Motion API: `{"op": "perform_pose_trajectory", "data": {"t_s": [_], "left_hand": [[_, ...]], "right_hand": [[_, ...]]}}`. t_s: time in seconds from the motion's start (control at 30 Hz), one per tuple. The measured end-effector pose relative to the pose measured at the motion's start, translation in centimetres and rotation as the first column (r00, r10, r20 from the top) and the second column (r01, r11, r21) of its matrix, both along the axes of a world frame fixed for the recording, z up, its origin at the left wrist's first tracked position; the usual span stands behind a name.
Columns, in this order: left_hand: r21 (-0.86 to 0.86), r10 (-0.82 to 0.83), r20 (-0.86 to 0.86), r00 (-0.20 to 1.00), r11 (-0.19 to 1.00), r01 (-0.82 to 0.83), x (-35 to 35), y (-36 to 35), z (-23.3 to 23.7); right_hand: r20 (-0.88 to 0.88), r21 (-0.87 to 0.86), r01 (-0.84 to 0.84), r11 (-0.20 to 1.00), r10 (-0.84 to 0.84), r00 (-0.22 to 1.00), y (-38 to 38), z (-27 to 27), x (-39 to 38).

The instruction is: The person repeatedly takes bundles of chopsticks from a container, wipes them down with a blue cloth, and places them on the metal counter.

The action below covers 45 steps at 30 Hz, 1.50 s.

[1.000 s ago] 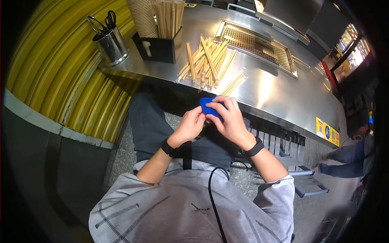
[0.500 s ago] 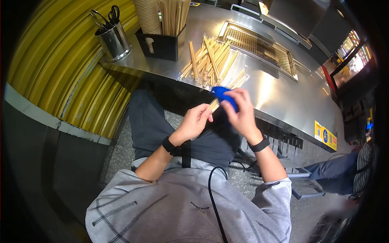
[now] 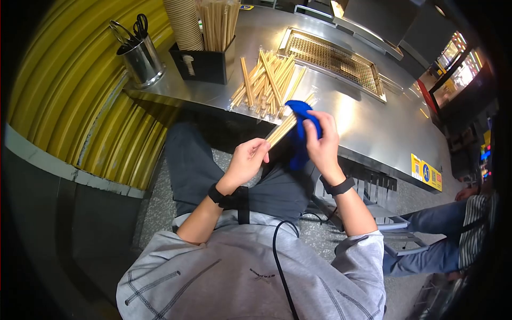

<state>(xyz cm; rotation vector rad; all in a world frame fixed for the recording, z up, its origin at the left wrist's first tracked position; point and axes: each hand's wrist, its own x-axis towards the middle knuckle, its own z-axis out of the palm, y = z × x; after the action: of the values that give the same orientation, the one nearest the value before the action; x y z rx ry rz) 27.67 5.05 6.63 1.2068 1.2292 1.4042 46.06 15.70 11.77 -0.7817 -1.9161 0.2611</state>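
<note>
My left hand (image 3: pixel 246 162) is closed around the lower end of a small bunch of wrapped chopsticks (image 3: pixel 280 131), which slants up and to the right in front of the counter edge. With its fingers closed, my right hand (image 3: pixel 325 143) grips a blue cloth (image 3: pixel 300 149). Part of the cloth lies over the upper end of the bunch, hiding its tips, and the rest hangs down above my lap. Beyond my hands, a loose pile of chopsticks (image 3: pixel 265 80) in clear wrappers lies near the front edge of the steel counter (image 3: pixel 352 120).
A black holder (image 3: pixel 205 66) bears stacked paper cups (image 3: pixel 184 24) and upright wrapped chopsticks (image 3: pixel 220 24). Left of it stands a metal canister (image 3: pixel 141 64) with scissors. A mesh grill (image 3: pixel 336 58) is set into the counter. Another person's legs (image 3: pixel 434 237) show at right.
My right hand has moved slightly right, and the blue cloth now hangs lower and more spread. More of the bunch shows above my left hand. The view has shifted slightly.
</note>
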Motion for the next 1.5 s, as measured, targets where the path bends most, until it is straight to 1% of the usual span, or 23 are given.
{"op": "perform_pose_trajectory", "data": {"t_s": [0.07,0.1,0.13,0.23,0.3,0.43,0.53,0.63,0.67,0.7,0.83,0.93,0.97,1.0,1.03,1.07,1.1,1.13,1.2,1.27,1.33,1.4,1.5], "left_hand": [[-0.031,-0.005,0.081,0.997,0.999,0.008,-0.1,0.0,0.1],[-0.047,-0.008,0.122,0.992,0.999,0.014,-0.1,0.0,0.2],[-0.047,-0.022,0.136,0.99,0.999,0.028,-0.1,0.0,0.5],[-0.048,-0.062,0.168,0.984,0.996,0.071,0.3,0.1,1.0],[-0.055,-0.087,0.177,0.98,0.994,0.098,0.7,0.1,0.5],[-0.062,-0.04,0.154,0.987,0.997,0.05,0.7,0.0,0.3],[-0.059,-0.047,0.167,0.985,0.997,0.057,0.7,0.1,0.6],[-0.061,-0.085,0.138,0.987,0.994,0.094,0.8,0.0,-0.2],[-0.065,-0.099,0.05,0.994,0.993,0.102,0.8,0.0,0.0],[-0.071,-0.113,-0.039,0.993,0.991,0.11,0.8,-0.1,0.4],[-0.073,-0.113,-0.261,0.959,0.993,0.097,1.6,-0.6,0.7],[-0.117,-0.212,-0.195,0.958,0.974,0.192,2.5,-0.9,0.7],[-0.207,-0.278,-0.224,0.934,0.95,0.233,2.2,-1.2,1.9],[-0.177,-0.271,-0.35,0.897,0.959,0.221,1.6,-1.2,2.1],[-0.145,-0.256,-0.469,0.845,0.966,0.213,0.9,-1.2,2.1],[-0.114,-0.235,-0.578,0.781,0.971,0.208,0.5,-1.2,2.4],[-0.124,-0.129,-0.375,0.918,0.988,0.088,0.3,-1.2,2.8],[-0.167,-0.049,-0.184,0.982,0.986,0.018,-0.2,-1.1,3.5],[0.145,0.227,-0.092,0.969,0.966,-0.213,-1.4,0.2,2.4],[0.187,0.11,0.104,0.989,0.974,-0.128,-1.5,0.5,2.5],[0.145,-0.105,0.299,0.949,0.987,0.064,-0.9,0.0,2.9],[0.078,-0.114,0.286,0.951,0.992,0.096,-0.8,-0.3,2.1],[0.106,0.045,0.206,0.977,0.992,-0.068,-1.3,-0.2,1.6]], "right_hand": [[-0.289,-0.426,-0.021,0.905,-0.114,0.951,0.6,-0.7,0.5],[-0.364,-0.527,-0.07,0.847,-0.151,0.919,1.2,-1.2,0.9],[-0.549,-0.628,-0.307,0.716,-0.127,0.826,1.7,-1.6,1.4],[-0.738,-0.632,-0.631,0.45,-0.101,0.667,0.3,0.3,0.6],[-0.816,-0.575,-0.786,0.227,-0.08,0.573,-0.8,0.8,0.4],[-0.921,-0.383,-0.922,-0.063,-0.055,0.386,-0.9,0.1,0.7],[-0.811,-0.585,-0.811,-0.028,0.058,0.583,-2.1,1.2,-0.3],[-0.771,-0.618,-0.786,-0.006,0.202,0.604,-2.8,0.7,-0.8],[-0.762,-0.616,-0.788,0.012,0.245,0.6,-3.0,0.7,-0.9],[-0.664,-0.686,-0.721,0.101,0.318,0.677,-2.9,0.1,-0.8],[-0.514,-0.761,-0.593,0.262,0.313,0.798,-3.1,-1.1,-0.9],[-0.409,-0.781,-0.503,0.37,0.306,0.86,-3.0,-1.7,-0.9],[-0.401,-0.783,-0.489,0.384,0.289,0.869,-3.1,-1.5,-1.0],[-0.392,-0.785,-0.474,0.399,0.274,0.878,-3.1,-1.3,-1.3],[-0.33,-0.717,-0.441,0.541,0.294,0.897,-2.9,-1.7,-1.6],[-0.318,-0.744,-0.454,0.49,0.338,0.886,-2.8,-1.5,-1.3],[-0.309,-0.77,-0.465,0.437,0.382,0.871,-2.5,-1.1,-1.0],[-0.303,-0.795,-0.473,0.38,0.427,0.852,-2.5,-0.7,-0.8],[-0.284,-0.845,-0.463,0.269,0.507,0.813,-3.6,0.5,-1.1],[-0.237,-0.873,-0.443,0.205,0.616,0.751,-4.6,1.6,-1.6],[-0.158,-0.889,-0.408,0.208,0.697,0.7,-5.0,1.5,-2.0],[-0.109,-0.903,-0.377,0.206,0.739,0.665,-5.2,1.4,-2.2],[-0.097,-0.913,-0.35,0.21,0.721,0.686,-5.3,1.1,-2.5]]}}
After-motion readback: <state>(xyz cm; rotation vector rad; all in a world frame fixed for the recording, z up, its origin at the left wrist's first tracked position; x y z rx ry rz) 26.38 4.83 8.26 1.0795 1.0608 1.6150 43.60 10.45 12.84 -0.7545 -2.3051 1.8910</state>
